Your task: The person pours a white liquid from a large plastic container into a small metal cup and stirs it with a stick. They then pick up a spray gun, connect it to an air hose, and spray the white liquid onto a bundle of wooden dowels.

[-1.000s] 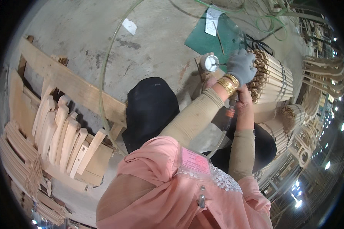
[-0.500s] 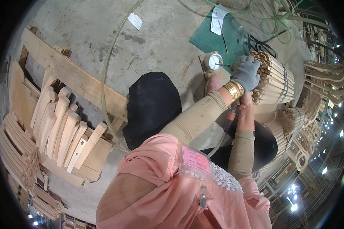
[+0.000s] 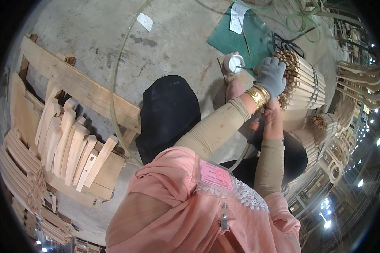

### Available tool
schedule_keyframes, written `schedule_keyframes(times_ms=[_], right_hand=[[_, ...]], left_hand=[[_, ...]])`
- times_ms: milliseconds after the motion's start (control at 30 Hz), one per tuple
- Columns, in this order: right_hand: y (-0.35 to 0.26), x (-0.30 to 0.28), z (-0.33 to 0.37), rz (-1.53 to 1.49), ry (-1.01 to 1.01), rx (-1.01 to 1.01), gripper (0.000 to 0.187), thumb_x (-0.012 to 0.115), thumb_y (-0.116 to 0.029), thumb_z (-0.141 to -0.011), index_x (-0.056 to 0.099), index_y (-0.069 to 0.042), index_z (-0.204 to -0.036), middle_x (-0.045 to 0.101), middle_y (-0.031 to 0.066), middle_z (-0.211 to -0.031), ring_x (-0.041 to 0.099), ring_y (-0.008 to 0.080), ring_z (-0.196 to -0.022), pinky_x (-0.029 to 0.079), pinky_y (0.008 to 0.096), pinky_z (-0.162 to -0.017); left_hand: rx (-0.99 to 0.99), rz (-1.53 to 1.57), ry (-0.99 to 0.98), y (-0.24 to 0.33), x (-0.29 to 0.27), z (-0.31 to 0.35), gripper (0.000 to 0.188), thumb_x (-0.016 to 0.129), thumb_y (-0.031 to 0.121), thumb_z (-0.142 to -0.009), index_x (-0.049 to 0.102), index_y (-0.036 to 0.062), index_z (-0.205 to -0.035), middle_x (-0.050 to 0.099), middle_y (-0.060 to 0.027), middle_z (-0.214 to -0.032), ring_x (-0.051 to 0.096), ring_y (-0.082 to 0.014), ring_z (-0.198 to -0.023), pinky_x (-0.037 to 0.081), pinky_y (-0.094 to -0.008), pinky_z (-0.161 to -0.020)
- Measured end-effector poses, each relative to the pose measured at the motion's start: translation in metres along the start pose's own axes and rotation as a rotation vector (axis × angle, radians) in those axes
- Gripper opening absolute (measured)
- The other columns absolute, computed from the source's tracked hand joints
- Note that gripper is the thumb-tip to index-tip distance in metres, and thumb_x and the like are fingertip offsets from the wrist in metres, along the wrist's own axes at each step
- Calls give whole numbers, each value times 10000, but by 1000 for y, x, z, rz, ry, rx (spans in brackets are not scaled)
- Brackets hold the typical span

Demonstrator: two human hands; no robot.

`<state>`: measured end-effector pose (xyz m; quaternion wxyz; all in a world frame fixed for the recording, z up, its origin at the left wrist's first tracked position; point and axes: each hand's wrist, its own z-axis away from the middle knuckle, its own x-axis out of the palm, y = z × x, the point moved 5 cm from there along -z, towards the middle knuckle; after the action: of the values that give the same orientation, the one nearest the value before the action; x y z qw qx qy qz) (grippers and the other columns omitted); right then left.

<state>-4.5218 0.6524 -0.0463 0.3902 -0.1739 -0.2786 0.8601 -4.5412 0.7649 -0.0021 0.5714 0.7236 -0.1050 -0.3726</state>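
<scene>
Cup (image 3: 233,65) ten o'clock of left hand (image 3: 271,77), wooden-rod bundle (image 3: 307,82) three, likely for reach; right hand (image 3: 272,110) six, can't tell either grip.

Pink rectangular plastic-cased badge (image 3: 215,174) on pink cloth shirt (image 3: 166,175), white paper sheet (image 3: 237,19) on flat green panel (image 3: 261,39): both bore illegible markings

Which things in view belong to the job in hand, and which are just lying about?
Seemingly in use:
gloved left hand
bare right hand, partly hidden
bundle of wooden rods
white-filled cup
orange hose fitting

Seemingly lying about:
loose white paper
green sheet
pale wooden pieces at left
</scene>
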Motion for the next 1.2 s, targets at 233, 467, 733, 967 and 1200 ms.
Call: schedule_keyframes(times_ms=[233, 467, 733, 967, 1200], right_hand=[[1, -10, -8, -6, -83, -72, 405, 532, -333, -836, 490, -57, -1130, 558, 87, -1068, 558, 194, -937, 469, 320, -776], [1, -3, -2, -17, 14, -8, 365, 528, -303, -845, 503, -57, -1113, 574, 86, -1028, 572, 194, -903, 481, 329, -742], [3, -17, 1, 101, 207, -67, 349, 523, -333, -842, 543, -63, -1063, 592, 87, -967, 596, 199, -850, 498, 336, -658], [19, -8, 1, -158, 35, 42, 345, 550, -291, -838, 530, -42, -1077, 587, 108, -1015, 597, 213, -877, 511, 357, -730], [15, -4, 1, -182, -44, 68, 332, 555, -270, -838, 526, -37, -1073, 585, 111, -1016, 591, 217, -893, 506, 362, -761]], left_hand=[[-15, -55, -78, 4, 5, -1, 326, 630, 298, -676, 547, 96, -918, 500, -102, -983, 449, -258, -970, 393, -374, -816], [13, -46, -52, 4, 2, -1, 306, 624, 277, -670, 544, 107, -913, 501, -89, -963, 456, -269, -965, 418, -409, -788], [13, 4, -16, 8, 7, 1, 246, 618, 211, -642, 550, 81, -840, 511, -116, -910, 482, -300, -925, 413, -402, -797], [69, 68, -9, 3, 15, 4, 263, 633, 182, -628, 563, 81, -861, 524, -124, -918, 482, -304, -920, 406, -389, -808], [25, 85, -21, 2, 15, 0, 266, 642, 195, -623, 569, 83, -853, 526, -116, -904, 486, -301, -920, 414, -385, -796]])
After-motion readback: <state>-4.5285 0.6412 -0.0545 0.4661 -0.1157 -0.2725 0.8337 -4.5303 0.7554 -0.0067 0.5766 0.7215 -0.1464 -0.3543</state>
